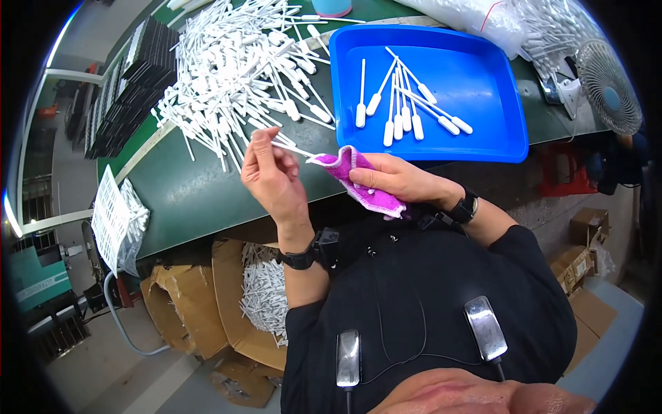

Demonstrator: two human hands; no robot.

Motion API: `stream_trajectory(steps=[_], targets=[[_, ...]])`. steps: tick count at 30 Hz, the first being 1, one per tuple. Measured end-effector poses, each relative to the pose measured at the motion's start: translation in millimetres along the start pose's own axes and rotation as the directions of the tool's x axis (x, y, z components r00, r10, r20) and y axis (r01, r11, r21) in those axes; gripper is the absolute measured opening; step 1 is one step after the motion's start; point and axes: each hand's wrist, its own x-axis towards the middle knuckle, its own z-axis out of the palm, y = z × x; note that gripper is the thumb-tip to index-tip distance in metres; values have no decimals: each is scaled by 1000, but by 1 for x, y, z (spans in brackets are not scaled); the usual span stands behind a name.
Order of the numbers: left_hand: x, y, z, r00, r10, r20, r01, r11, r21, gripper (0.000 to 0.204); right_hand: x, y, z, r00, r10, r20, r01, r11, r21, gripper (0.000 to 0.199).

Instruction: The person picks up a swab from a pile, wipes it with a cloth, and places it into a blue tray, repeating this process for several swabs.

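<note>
My left hand [271, 165] pinches a thin white stick [293, 148] between thumb and fingers. The other end of the stick runs into a purple cloth [358, 181] with a white stitched edge. My right hand [389, 176] is closed on this cloth, thumb on top, and the cloth hides the stick's far end. Beyond the hands, a blue tray [476, 145] holds several white sticks [405, 114], each with a thin shaft and a thick rounded end. To its left, a big loose heap of the same white sticks [227, 76] covers the green table.
The green table [186, 207] ends just before my body. Black stacked trays [131, 90] stand far left, with a white sheet [110, 217] nearer. A small fan [608, 86] and plastic bags [476, 17] are at the right. Below left, a cardboard box [231, 303] holds more white pieces.
</note>
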Motion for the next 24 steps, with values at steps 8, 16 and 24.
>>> stream_trajectory(steps=[8, 16, 24], targets=[[-17, 2, 0, 959, 10, 283, -65, 980, 186, 25, -2, -3, -9, 959, -52, -278, 66, 997, 42, 37], [-51, -20, 26, 661, -306, 685, -363, 669, 649, 25, -3, -12, -14, 871, -120, -477, 340, 847, 408, 30], [-26, -1, 42, 444, -506, 740, 73, 843, 533, 30, -53, -49, -99, 567, -435, -700, 800, 495, 340, 20]])
